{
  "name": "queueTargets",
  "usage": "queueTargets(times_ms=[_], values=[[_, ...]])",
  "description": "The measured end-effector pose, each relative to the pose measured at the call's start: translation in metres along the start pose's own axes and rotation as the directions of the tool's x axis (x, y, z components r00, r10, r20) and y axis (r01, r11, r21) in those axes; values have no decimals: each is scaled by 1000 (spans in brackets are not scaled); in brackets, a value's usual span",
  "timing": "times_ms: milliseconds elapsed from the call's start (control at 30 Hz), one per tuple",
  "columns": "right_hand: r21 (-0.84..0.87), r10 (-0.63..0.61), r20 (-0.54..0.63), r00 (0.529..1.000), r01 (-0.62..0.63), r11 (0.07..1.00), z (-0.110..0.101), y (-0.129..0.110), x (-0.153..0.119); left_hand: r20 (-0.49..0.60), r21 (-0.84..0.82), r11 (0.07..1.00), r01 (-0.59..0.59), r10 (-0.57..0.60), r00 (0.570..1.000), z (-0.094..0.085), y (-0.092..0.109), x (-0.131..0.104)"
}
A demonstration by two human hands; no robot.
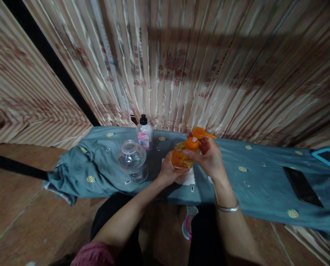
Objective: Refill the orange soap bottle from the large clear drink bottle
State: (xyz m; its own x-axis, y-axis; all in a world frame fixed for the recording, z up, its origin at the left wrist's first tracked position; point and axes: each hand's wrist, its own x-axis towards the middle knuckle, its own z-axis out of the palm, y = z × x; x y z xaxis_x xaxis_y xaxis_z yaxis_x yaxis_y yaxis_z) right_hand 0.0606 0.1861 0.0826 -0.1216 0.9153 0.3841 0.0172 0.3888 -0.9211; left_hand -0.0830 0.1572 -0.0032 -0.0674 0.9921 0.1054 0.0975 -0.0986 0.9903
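My left hand [169, 169] is wrapped round the lower left side of a pump bottle [178, 156] with amber contents and an orange pump head [200, 133]. The fingers of my right hand [210, 154] close round the orange collar, just below the pump head. Held between both hands, the bottle leans a little above a white scalloped paper or cloth [189, 178]. To the left stands a clear, round-bellied jar [133, 162] with an open mouth. Behind the jar is a clear bottle [144, 135] with a black top and a pink label.
A blue-green patterned cloth [89, 162] covers the narrow table. On its right side lie a dark phone [302, 186] and a blue-edged device [328, 159]. A striped curtain [176, 66] hangs along the back edge. Below, a foot in a grey and pink shoe [189, 223] shows.
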Motion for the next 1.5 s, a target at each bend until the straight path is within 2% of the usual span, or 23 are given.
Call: queueTargets(times_ms=[67,233,300,367,533,800,1067,1267,1500], values=[[5,-5,-13,1000,5,1000,1,0,1,-3,6,1000,3,-3,1000,1,-1,0],[53,-9,172,985,0,999,-7,-14,0,18,-9,1000,9,-9,1000,1,-2,0],[79,-15,195,981,0,997,-8,-17,0,21,-20,1000,14,-13,1000,1,0,0],[103,-29,171,985,11,995,-6,-14,1,20,-26,1000,15,-14,1000,1,3,0],[106,-69,9,998,67,992,2,-4,1,9,1,1000,17,-17,1000,0,3,0],[33,-39,155,987,34,999,-7,-14,-1,12,-26,1000,13,-13,1000,1,1,0],[-58,-70,-19,997,69,996,1,-6,0,8,-18,1000,25,-25,1000,2,2,1],[-3,-96,-1,995,96,995,0,-19,-1,21,0,1000,5,-5,1000,1,-1,0],[-61,-122,6,993,122,991,-4,-24,-3,31,-19,1000,-6,7,999,1,-4,0]])
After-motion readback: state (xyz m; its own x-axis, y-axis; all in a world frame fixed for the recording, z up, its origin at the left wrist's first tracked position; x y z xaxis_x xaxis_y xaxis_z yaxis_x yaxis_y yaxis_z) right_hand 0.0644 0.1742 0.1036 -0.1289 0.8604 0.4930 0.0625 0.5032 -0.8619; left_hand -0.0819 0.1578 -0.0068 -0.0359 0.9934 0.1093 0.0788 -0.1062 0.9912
